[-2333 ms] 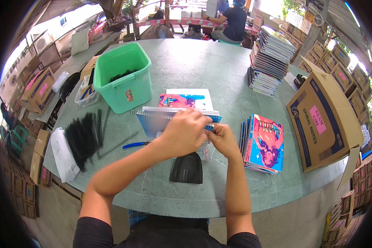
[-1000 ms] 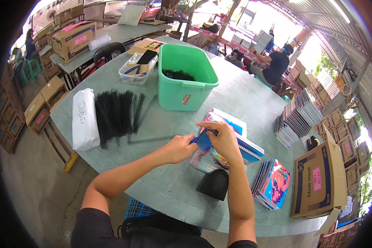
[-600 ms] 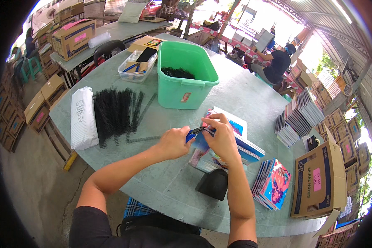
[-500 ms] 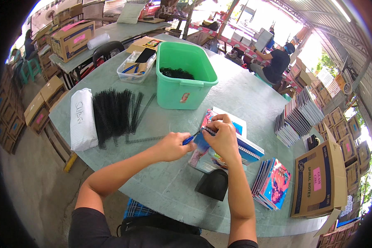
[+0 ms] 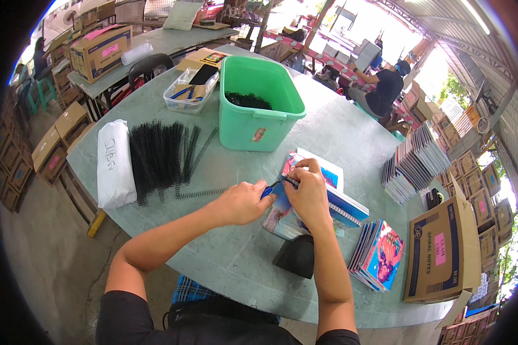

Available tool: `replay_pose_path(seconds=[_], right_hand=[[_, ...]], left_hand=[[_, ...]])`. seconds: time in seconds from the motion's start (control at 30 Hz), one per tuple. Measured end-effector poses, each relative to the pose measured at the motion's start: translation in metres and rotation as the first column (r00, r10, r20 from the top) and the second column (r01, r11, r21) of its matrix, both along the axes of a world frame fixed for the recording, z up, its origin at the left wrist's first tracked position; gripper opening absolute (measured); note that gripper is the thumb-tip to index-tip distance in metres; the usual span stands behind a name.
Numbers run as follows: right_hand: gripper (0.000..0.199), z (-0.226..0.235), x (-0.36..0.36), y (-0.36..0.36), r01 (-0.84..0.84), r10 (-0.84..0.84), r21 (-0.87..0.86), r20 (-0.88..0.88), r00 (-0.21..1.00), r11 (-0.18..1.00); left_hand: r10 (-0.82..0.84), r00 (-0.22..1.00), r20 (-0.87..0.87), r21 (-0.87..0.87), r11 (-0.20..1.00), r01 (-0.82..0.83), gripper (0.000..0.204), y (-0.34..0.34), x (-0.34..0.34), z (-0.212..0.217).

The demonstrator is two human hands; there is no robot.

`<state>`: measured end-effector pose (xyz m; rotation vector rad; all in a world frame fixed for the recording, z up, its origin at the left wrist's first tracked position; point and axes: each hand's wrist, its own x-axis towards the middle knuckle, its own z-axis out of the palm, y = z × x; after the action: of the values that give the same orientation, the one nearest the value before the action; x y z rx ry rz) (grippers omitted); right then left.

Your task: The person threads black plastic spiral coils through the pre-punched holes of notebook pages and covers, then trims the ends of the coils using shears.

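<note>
Step in hand (judged): finishing the coil end on a spiral notebook's spine, trimming or bending the wire. Next move seems to call for a steady spine and the tool's nose closing on wire alone, clear of cover and fingertips.

Layout, largest first. Grey-green surface [image 5: 224, 253], rounded. Open cardboard carton [image 5: 437, 253] at its right edge. Green plastic bin [image 5: 253, 127] toward the far edge, dark coils inside. Heap of black coils [image 5: 161, 158] near the left edge. Short pile of spiral notebooks [image 5: 376, 259] between the near edge and the carton.

Blue spiral notebook [image 5: 351, 214]: roughly mid-surface, its coiled spine running from beneath the right hand [image 5: 308, 194] toward the right edge. Right hand closed in a pinch at the spine's left end; exact finger contact hidden.

Left hand [image 5: 244, 202] closed around blue-handled pliers [image 5: 267, 192], nose at that same spine end, just beside the right fingertips. Wire end too small to tell whether cut.
</note>
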<state>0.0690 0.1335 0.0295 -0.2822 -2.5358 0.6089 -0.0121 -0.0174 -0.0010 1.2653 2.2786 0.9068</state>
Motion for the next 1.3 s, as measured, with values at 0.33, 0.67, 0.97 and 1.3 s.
replay_pose_path(seconds=[0.33,0.67,0.97,1.3], right_hand=[[0.043,0.073,-0.061,0.036,-0.298,0.224,-0.277,-0.270,0.936,0.913],[0.033,0.010,0.010,0.026,-0.015,0.011,0.033,0.104,0.995,0.999],[0.023,0.005,0.012,0.014,0.059,-0.060,0.033,0.022,0.998,0.998],[0.022,-0.006,0.010,0.010,0.086,-0.083,0.112,-0.023,0.996,0.990]], left_hand=[[-0.158,0.519,0.840,0.122,0.987,0.102,0.053,-0.005,-0.020,-0.008],[-0.227,0.583,0.780,0.232,0.970,0.067,0.047,-0.011,-0.013,0.004],[-0.190,0.307,0.933,0.169,0.981,0.094,0.045,0.005,-0.008,0.004],[0.061,0.983,-0.175,-0.075,0.994,-0.075,0.042,0.010,0.012,0.014]])
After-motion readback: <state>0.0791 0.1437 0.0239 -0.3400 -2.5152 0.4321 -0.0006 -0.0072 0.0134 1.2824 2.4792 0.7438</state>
